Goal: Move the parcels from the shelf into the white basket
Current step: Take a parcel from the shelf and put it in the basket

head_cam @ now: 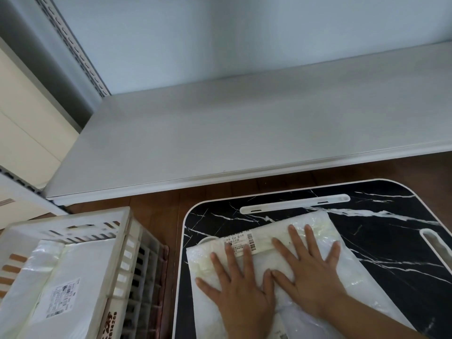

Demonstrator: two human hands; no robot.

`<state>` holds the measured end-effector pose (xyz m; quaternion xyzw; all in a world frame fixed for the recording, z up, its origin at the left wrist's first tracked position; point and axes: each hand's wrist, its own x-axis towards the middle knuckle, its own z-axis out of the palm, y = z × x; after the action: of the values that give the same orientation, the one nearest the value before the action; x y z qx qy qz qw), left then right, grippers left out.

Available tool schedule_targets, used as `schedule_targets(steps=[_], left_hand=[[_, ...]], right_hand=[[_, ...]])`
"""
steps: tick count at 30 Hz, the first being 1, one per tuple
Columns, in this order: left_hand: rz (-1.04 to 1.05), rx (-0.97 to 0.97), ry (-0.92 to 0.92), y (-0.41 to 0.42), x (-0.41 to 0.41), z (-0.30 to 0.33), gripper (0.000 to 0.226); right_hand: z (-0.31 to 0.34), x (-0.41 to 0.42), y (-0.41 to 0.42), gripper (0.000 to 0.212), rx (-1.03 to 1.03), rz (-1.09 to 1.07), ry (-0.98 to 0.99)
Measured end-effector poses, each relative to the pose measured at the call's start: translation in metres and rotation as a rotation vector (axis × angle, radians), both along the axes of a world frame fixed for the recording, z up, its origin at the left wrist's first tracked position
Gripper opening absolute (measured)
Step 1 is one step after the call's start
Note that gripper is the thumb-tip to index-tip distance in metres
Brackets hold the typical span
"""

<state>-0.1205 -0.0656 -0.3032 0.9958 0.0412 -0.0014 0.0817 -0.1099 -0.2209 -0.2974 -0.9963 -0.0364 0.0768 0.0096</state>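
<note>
On the parcel (pixel 315 231), left hand (pixel 241 293) and right hand (pixel 309 275) apparently press flat.

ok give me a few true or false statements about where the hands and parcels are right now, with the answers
1. Both hands lie flat on the white parcel on the black marble table. True: left hand, right hand.
2. The white basket already holds a parcel. True: a labelled parcel in the basket lies inside.
3. The shelf carries two parcels. False: no parcel shows on its visible part.
4. The basket sits to the right of the table. False: it is to the left.
5. The right hand grips the basket rim. False: it presses on the parcel on the table.
</note>
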Motion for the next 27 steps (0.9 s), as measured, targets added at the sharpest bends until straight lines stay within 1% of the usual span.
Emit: schedule_targets(steps=[3, 6, 9, 13, 14, 17, 18, 20, 21, 23, 24, 27], left_hand=[[0.003, -0.002, 0.012, -0.001, 0.002, 0.001, 0.067], [0.012, 0.016, 0.009, -0.001, 0.002, -0.002, 0.067], [0.004, 0.014, 0.03, -0.001, 0.001, -0.004, 0.067], [0.031, -0.013, 0.043, -0.001, 0.005, -0.002, 0.065], [0.031, -0.017, 0.043, -0.001, 0.005, 0.0, 0.066], [0.004, -0.025, 0.055, -0.001, 0.003, 0.0, 0.064], [0.005, -0.02, 0.056, -0.001, 0.003, 0.001, 0.065], [0.013, -0.012, 0.092, 0.001, 0.002, 0.003, 0.064], [0.016, -0.045, 0.118, 0.003, 0.003, 0.008, 0.063], [0.028, -0.081, 0.173, 0.013, 0.006, 0.021, 0.061], [0.077, -0.103, 0.201, 0.021, 0.009, 0.021, 0.063], [0.418, -0.194, 0.346, 0.05, 0.014, 0.038, 0.071]], right_hand=[[-0.001, 0.004, 0.003, 0.063, 0.022, -0.014, -0.001], [0.002, 0.007, 0.004, 0.059, 0.014, 0.082, -0.015], [0.004, 0.011, 0.001, 0.057, -0.01, 0.145, 0.014], [0.002, 0.012, 0.0, 0.058, 0.015, 0.132, 0.121], [0.003, 0.013, -0.002, 0.061, 0.03, 0.111, 0.116], [0.009, 0.024, -0.01, 0.076, 0.085, -0.092, 0.07], [0.014, 0.026, -0.011, 0.079, 0.111, -0.181, 0.106], [0.029, 0.03, -0.007, 0.076, 0.105, -0.308, 0.192], [0.037, 0.032, -0.005, 0.074, 0.12, -0.339, 0.195], [0.047, 0.032, 0.0, 0.079, 0.164, -0.407, 0.202], [0.047, 0.03, 0.0, 0.086, 0.177, -0.452, 0.214], [0.056, 0.025, 0.002, 0.115, 0.173, -0.608, 0.259]])
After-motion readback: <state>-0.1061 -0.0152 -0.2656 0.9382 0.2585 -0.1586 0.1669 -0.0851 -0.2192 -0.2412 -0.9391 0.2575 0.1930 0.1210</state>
